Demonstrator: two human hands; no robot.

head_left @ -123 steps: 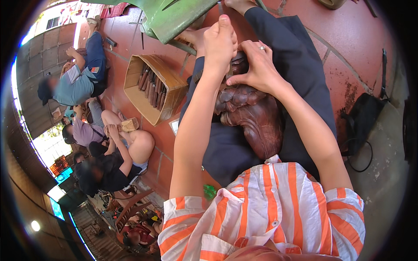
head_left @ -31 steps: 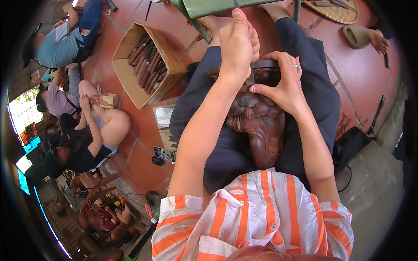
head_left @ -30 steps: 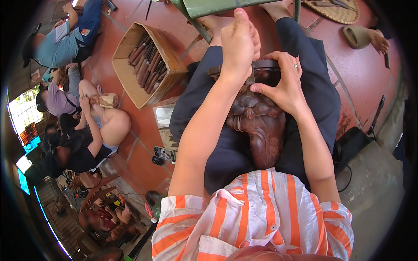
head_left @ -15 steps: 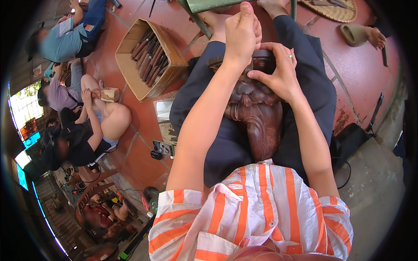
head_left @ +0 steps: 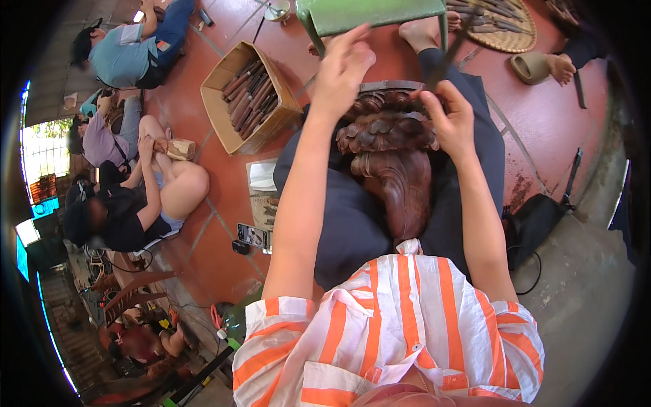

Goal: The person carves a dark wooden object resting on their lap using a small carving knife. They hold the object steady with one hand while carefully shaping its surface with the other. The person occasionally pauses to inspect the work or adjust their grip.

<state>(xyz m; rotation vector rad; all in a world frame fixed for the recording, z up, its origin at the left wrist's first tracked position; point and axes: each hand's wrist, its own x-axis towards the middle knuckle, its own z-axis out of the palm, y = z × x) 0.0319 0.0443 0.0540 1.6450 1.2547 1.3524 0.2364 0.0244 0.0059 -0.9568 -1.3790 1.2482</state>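
A carved dark reddish-brown wooden piece (head_left: 390, 132) rests between my thighs, its scalloped upper part away from me and its smooth curved leg-like end toward my shirt. My left hand (head_left: 344, 73) is raised off the carving's upper left side, slightly blurred, with fingers stretched out and nothing in them. At the carving's upper right, my right hand (head_left: 449, 117) is closed on a long, thin, dark tool (head_left: 453, 55). That tool points up and away; it is smeared by motion, so its tip's shape cannot be made out.
A green stool (head_left: 369, 17) stands just beyond my knees. To the left, a cardboard box (head_left: 288, 112) holds several wooden-handled tools. A woven tray (head_left: 512, 30) with more tools lies at far right. A phone (head_left: 254, 236) is by my left thigh; people sit farther left.
My left hand has opened from a fist and moved left, off the carving. My right hand has lifted from the carving's edge and now holds the dark tool up. The carving's scalloped top is uncovered.
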